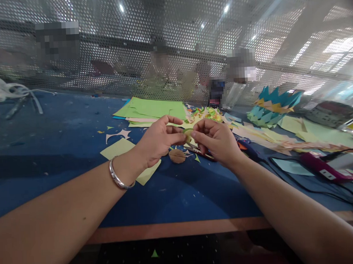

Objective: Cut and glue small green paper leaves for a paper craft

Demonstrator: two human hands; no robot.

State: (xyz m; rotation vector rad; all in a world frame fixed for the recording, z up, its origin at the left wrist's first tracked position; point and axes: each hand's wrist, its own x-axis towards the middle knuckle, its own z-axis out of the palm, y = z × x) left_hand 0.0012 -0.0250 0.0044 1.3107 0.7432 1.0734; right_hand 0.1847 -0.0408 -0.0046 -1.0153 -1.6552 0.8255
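My left hand (160, 140), with a silver bangle at its wrist, pinches a small yellow-green paper piece (188, 135) between thumb and fingers. The paper's other side is held by the fingertips of my right hand (216, 139); its full shape is partly hidden. Just below the hands a brown, ridged piece that looks like a walnut shell (177, 156) lies on the table. Scissors (201, 152) lie partly under my right hand. A sheet of pale yellow paper (117, 148) is partly covered by my left hand and wrist.
Green paper sheets (157, 108) are stacked behind the hands, beside a heap of small flower-like paper pieces (206, 114). A layered paper crown shape (274, 107) stands at right. A magenta power strip (326, 167) and black cables (300, 186) lie right. A perforated metal screen (125, 60) rises behind.
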